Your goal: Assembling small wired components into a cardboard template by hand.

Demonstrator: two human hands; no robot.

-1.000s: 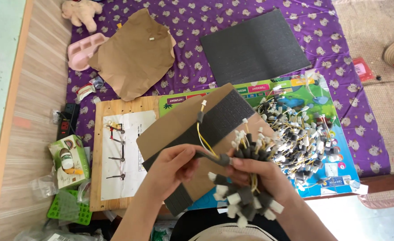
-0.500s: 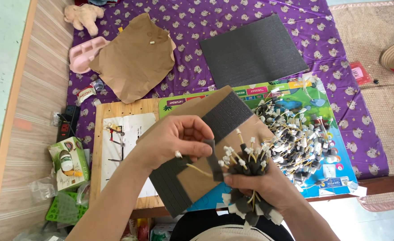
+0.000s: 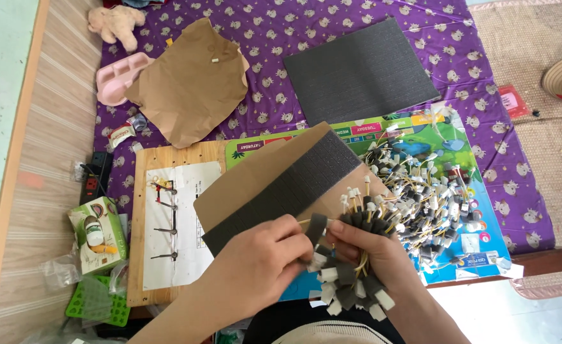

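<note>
- Low in the middle of the frame, the left hand (image 3: 258,264) has its fingers curled together, the tips pinching a small dark foam piece (image 3: 316,227) on a yellow wire.
- Just to its right, the right hand (image 3: 376,255) is closed around a bundle of wires (image 3: 348,290), their yellow strands gathered in the fist and their grey and white foam-wrapped ends fanning out below the fingers.
- Both hands meet at the bundle, fingertips almost touching.
- Under the hands lies a brown cardboard sheet (image 3: 255,181) with a wide dark strip (image 3: 293,188) running across it at a slant.
- To the right, a loose pile of wires (image 3: 421,197) with similar ends covers part of a bright green and blue printed mat (image 3: 421,130).
- At lower left, a wooden board (image 3: 142,191) carries a white paper sheet (image 3: 188,223) with small metal pegs.
- Toward the upper middle, a crumpled brown paper (image 3: 192,89) and a dark grey foam sheet (image 3: 360,70) rest on a purple patterned cloth (image 3: 281,25).
- At upper left sit a pink tray (image 3: 115,79) and a plush toy (image 3: 115,22).
- Along the left edge are a small green box (image 3: 96,232) and a green plastic basket (image 3: 96,299).
</note>
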